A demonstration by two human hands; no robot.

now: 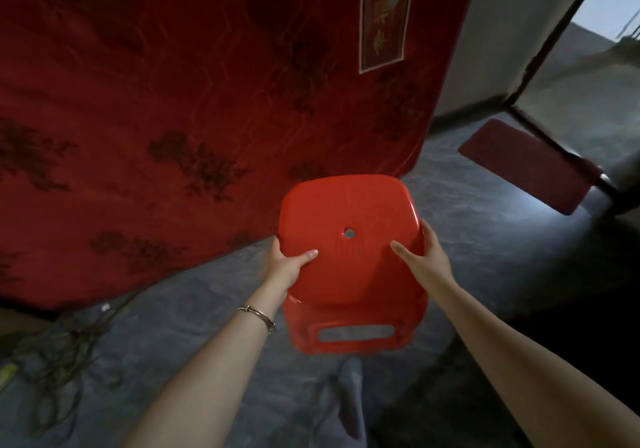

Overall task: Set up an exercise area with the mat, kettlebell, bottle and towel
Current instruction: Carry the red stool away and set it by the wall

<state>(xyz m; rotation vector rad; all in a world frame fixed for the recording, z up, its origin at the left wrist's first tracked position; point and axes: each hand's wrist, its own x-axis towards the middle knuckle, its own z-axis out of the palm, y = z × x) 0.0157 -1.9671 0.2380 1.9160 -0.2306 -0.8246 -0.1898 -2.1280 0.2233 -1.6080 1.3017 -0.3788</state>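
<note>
A red plastic stool (349, 267) with a small hole in the middle of its seat is held above the grey floor, tilted toward me. My left hand (285, 264) grips the seat's left edge, thumb on top. My right hand (424, 257) grips the right edge, thumb on the seat. A thin bracelet sits on my left wrist. No mat, kettlebell, bottle or towel shows in this view.
A large red patterned mattress (173, 101) leans upright at the left and back. A dark red flat pad (526, 167) lies on the floor at the right by a dark-framed glass door (561, 32). Tangled cords (69, 343) lie at lower left.
</note>
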